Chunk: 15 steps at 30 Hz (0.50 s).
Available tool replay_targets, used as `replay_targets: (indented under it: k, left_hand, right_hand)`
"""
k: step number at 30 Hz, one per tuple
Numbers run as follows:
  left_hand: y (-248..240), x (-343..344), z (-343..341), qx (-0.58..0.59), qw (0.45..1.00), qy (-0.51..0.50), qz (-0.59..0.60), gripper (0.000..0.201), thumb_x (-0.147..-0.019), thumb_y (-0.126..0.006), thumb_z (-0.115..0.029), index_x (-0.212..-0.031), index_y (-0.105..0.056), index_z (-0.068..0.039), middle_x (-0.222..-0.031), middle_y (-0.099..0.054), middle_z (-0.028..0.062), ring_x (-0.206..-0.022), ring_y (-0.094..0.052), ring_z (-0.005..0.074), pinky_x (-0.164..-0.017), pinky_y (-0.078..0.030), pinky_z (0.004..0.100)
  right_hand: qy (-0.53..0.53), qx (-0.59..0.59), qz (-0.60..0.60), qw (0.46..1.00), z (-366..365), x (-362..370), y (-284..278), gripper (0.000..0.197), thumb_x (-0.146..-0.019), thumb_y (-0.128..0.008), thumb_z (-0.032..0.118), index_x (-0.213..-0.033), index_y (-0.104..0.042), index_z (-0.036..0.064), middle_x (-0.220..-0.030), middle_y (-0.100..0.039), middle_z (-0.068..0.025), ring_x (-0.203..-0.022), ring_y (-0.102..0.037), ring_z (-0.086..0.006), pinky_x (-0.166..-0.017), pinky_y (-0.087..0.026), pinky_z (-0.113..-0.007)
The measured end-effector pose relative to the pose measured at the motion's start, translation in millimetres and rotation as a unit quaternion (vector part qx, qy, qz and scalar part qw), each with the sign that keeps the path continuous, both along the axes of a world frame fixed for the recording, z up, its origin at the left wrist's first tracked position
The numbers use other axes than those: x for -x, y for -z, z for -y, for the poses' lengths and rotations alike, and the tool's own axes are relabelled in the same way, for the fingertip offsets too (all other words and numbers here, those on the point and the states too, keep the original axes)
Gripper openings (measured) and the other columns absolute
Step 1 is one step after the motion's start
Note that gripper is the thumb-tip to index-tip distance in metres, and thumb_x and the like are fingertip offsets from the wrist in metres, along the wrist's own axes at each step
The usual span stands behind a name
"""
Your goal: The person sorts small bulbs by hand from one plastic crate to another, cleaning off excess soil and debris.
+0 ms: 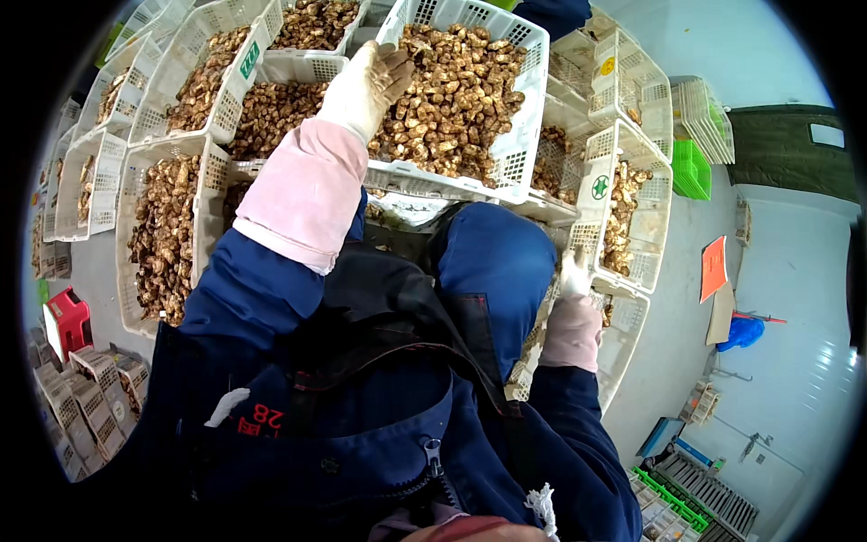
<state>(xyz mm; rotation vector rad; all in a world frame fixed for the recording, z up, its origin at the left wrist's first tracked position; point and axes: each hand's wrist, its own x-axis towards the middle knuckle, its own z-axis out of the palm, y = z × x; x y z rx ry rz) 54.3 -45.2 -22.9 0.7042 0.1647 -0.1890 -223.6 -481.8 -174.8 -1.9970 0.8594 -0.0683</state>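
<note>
In front of me a white plastic crate point(411, 172) with perforated walls holds a heap of small brown, pale-ended pieces point(456, 95) that look like mushrooms. My left hand point(368, 88), in a white glove with soiled fingertips, is at that crate's left side. Its fingers stretch out over the rim and the edge of the heap, with nothing seen in them. Lower on the right, my right hand point(574, 274), also in a white glove, is by the near corner of another white crate point(646, 217). Its fingers are small and partly hidden, so their grip is unclear.
More crates of the same brown pieces point(167, 239) crowd the left and far side, some stacked. My blue-clad knee point(497, 262) rises close below the middle crate. A red stool point(68, 321) stands at left. Green crates point(691, 169) sit near the right wall.
</note>
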Motion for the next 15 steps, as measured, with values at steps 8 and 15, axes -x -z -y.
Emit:
replay_targets:
  k: [8,15]
  left_hand:
    - [3.5,-3.9,-4.4,0.025,0.998,-0.051,0.020,0.027,-0.100,-0.048,-0.025,-0.112,-0.054,-0.001,-0.105,-0.065,0.0156,-0.095,-0.065,0.0266,-0.086,-0.055,0.0369]
    - [4.3,-5.5,-14.3,-0.052,0.996,-0.067,0.017,0.037,-0.102,-0.043,-0.030,-0.120,-0.054,0.001,-0.108,-0.064,0.0132,-0.100,-0.063,0.0232,-0.091,-0.051,0.0355]
  right_hand:
    - [-0.384,0.201,-0.049,0.900,-129.6,-206.3,-158.3,0.042,-0.091,-0.056,0.034,-0.129,-0.058,0.0166,-0.122,-0.064,-0.0086,-0.112,-0.061,-0.0257,-0.095,-0.047,-0.034]
    - [-0.626,0.434,-0.236,0.604,-226.0,-284.5,-60.4,0.049,-0.084,-0.059,0.018,-0.133,-0.053,0.0209,-0.122,-0.062,-0.0111,-0.111,-0.061,-0.0300,-0.088,-0.053,-0.042]
